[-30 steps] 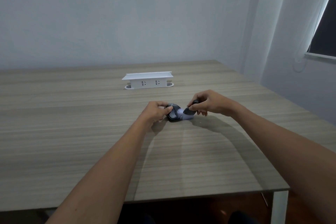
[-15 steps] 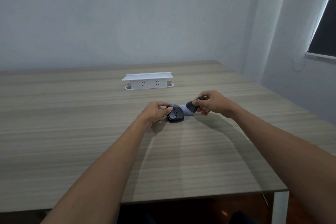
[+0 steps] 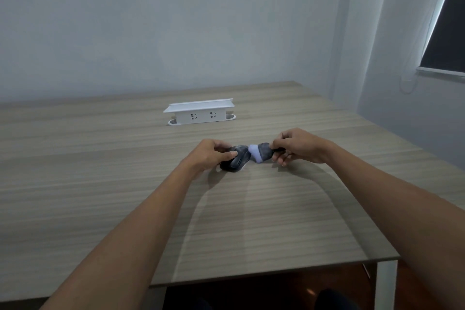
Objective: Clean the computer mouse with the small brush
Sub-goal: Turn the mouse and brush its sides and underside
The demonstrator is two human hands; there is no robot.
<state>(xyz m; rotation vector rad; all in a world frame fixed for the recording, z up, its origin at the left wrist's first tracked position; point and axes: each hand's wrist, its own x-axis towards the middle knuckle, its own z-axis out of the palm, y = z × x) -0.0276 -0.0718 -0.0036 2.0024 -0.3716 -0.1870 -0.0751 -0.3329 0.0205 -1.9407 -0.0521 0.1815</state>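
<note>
Two bare hands meet over the wooden table (image 3: 100, 184), a little nearer the person than the white socket box (image 3: 200, 112) that sits toward the far wall. The left hand (image 3: 210, 155) is curled over the dark mouse (image 3: 237, 160), fingers closed on its left side and top, pinning it against the tabletop; the mouse looks tipped up on one edge, though the blur makes that hard to judge. Just right of the mouse, the right hand (image 3: 299, 147) is closed in a pinch around the dark handle of the small brush (image 3: 260, 155), thumb and fingertips wrapped tight with the lower fingers tucked under. The brush lies roughly level, its pale bristle end pointing left and touching the right end of the mouse. Both things sit in front of the socket box, the mouse almost straight before its right half and the brush a bit further right. Both forearms reach in from the near edge of the table, and their shadows fall on the wood on the near side of the hands
</note>
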